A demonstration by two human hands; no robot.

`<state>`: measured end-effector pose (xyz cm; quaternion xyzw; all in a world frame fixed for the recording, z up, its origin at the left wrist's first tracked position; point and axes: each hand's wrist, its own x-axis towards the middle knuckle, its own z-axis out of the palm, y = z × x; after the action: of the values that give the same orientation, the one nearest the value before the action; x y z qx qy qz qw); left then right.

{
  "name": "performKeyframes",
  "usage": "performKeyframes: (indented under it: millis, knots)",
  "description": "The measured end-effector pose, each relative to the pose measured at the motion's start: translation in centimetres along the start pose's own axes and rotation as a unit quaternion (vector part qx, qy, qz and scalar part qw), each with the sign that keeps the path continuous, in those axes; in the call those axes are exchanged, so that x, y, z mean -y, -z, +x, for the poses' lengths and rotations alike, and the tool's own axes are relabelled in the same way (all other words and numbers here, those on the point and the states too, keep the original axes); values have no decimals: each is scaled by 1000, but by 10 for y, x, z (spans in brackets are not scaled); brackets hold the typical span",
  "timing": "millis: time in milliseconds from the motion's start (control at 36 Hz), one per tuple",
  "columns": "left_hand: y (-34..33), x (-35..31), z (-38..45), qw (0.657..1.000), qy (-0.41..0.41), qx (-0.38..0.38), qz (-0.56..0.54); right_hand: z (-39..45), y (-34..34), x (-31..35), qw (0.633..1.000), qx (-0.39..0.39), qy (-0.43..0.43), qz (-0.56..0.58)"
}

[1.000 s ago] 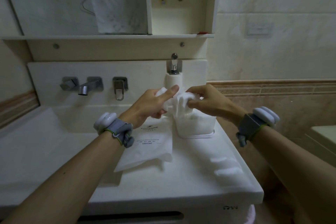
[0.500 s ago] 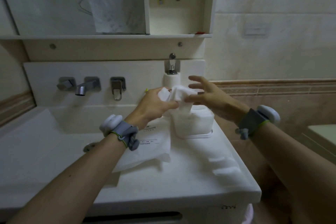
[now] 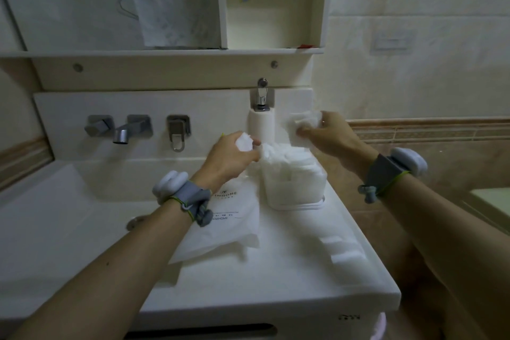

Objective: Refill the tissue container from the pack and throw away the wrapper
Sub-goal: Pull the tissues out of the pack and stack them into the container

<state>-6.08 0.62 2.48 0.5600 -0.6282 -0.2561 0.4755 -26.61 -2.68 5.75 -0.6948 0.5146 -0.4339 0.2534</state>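
**Two hands pulling tissue at a bathroom counter**

Seen from a head-worn camera looking down, two bare forearms reach over a white counter (image 3: 289, 270) beside a sink basin.

The left hand (image 3: 230, 157) has its fingers curled around a small crumpled wad of white tissue (image 3: 244, 142), held just above the left end of the tissue container. The right hand (image 3: 328, 136) is raised a little higher, above the container's back right corner, with its fingers pinching another bunched piece of tissue (image 3: 306, 120).

The tissue container (image 3: 294, 182) is a pale rectangular box standing near the counter's back edge, toward the right side. It is full of stacked white tissues, some ruffled up at the top beneath the left hand.

The wrapper (image 3: 220, 229), a flat white printed bag, lies on the counter just left of the container, partly under the left wrist.

A white soap dispenser (image 3: 261, 121) with a metal pump stands behind the container. Each wrist wears a grey band with a white device.
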Motion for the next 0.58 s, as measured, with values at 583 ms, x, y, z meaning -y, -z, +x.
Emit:
performKeyframes:
  millis: [583]
  knots:
    - [-20,8,0,944,-106,110,294,13,-33,15,886,242,-6,-396]
